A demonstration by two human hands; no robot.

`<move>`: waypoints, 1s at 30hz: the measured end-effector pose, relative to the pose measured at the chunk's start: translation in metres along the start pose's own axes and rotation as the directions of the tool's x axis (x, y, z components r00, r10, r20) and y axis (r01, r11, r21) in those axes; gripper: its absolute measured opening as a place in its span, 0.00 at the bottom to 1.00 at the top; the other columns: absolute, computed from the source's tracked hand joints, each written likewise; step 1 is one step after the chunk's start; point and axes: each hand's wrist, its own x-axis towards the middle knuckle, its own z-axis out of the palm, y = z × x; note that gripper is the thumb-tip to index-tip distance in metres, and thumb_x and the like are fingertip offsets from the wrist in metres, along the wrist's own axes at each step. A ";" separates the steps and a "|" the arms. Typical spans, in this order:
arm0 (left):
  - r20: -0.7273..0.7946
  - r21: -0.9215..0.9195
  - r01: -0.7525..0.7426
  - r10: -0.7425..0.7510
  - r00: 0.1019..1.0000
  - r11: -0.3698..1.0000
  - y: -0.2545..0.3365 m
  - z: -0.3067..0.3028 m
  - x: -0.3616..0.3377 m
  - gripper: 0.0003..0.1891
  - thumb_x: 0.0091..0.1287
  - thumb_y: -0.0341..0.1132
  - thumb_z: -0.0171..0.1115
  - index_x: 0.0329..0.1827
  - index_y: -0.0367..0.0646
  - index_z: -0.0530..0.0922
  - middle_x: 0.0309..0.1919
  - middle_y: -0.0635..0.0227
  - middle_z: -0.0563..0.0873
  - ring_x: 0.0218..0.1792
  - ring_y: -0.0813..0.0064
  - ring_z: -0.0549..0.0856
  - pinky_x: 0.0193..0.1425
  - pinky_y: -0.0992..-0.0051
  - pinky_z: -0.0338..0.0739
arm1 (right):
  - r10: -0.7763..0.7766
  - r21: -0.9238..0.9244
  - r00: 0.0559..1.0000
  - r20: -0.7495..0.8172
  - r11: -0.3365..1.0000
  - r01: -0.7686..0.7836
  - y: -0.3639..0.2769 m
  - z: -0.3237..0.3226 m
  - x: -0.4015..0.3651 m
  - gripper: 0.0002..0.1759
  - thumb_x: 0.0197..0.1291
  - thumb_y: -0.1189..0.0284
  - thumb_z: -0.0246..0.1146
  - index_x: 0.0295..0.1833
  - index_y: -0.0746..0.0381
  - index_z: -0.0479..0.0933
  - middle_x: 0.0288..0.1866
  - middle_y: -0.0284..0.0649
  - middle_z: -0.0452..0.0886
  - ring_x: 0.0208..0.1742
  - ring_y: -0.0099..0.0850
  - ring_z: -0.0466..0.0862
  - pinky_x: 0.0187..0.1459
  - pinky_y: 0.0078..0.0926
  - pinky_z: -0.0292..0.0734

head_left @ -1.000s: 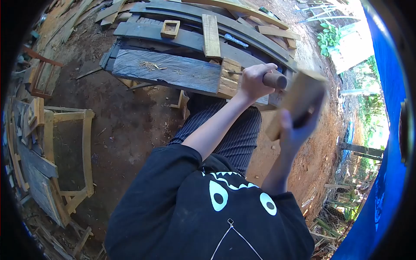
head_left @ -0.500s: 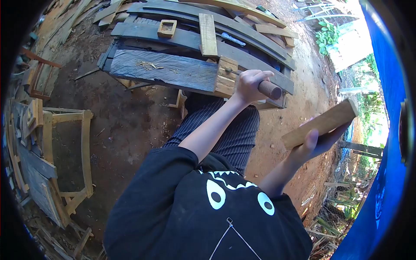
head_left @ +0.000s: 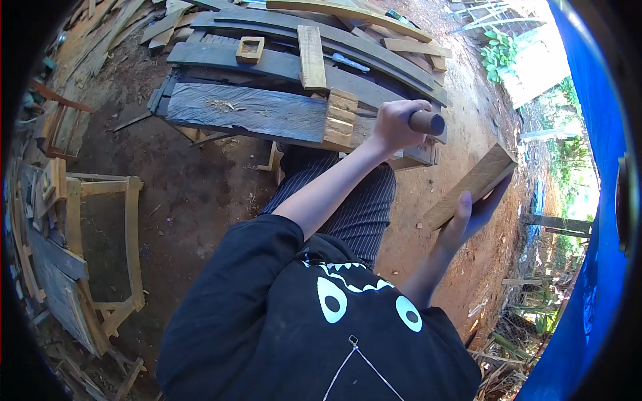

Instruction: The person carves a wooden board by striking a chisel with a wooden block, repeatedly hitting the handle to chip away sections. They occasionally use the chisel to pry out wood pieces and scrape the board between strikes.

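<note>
My left hand [head_left: 398,127] is closed around a chisel [head_left: 426,122] by its round brown handle. Its blade is hidden behind my fingers. Just left of this hand lies a notched piece of wood [head_left: 341,119], with several cuts across its face, at the right part of a weathered plank [head_left: 267,119]. Wood shavings [head_left: 226,105] are scattered on the plank. Out to the right, my right hand [head_left: 458,224] grips a thick wooden block [head_left: 471,187], thumb across its near side. The block is held in the air, tilted, apart from the chisel.
On the workbench [head_left: 267,63] rest a small block with a square recess [head_left: 250,51], a short board [head_left: 311,57] and a pale blue-white object [head_left: 351,63]. A wooden frame [head_left: 134,240] stands at left. A blue tarp [head_left: 582,321] hangs at right.
My left hand has shifted slightly right and up with the chisel, away from the notched wood. The wooden block in my right hand has turned to a steeper tilt.
</note>
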 end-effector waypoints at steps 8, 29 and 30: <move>-0.011 0.047 0.011 -0.010 1.000 0.999 -0.008 0.004 -0.008 0.12 0.44 0.26 0.68 0.34 0.42 0.83 0.28 0.58 0.86 0.31 0.63 0.87 0.35 0.73 0.81 | 0.019 0.020 1.000 0.009 1.000 -0.019 0.010 -0.010 0.001 0.54 0.47 0.56 0.64 0.75 0.66 0.45 0.72 0.50 0.56 0.68 0.39 0.63 0.66 0.38 0.58; -0.055 0.032 -0.004 0.006 0.998 0.999 -0.005 0.004 -0.002 0.11 0.43 0.28 0.67 0.32 0.44 0.82 0.24 0.58 0.84 0.27 0.60 0.85 0.31 0.70 0.80 | 0.031 0.105 0.996 0.081 0.994 -0.039 0.008 -0.004 0.007 0.55 0.46 0.59 0.67 0.75 0.65 0.45 0.72 0.50 0.55 0.69 0.41 0.63 0.66 0.38 0.59; -0.047 0.046 -0.005 0.007 0.999 0.999 -0.005 0.004 -0.002 0.10 0.44 0.28 0.67 0.32 0.44 0.82 0.24 0.58 0.84 0.27 0.60 0.85 0.31 0.70 0.80 | 0.020 0.114 0.996 0.083 0.993 -0.029 0.008 -0.002 0.008 0.55 0.46 0.60 0.67 0.75 0.65 0.45 0.72 0.51 0.55 0.69 0.41 0.63 0.66 0.38 0.59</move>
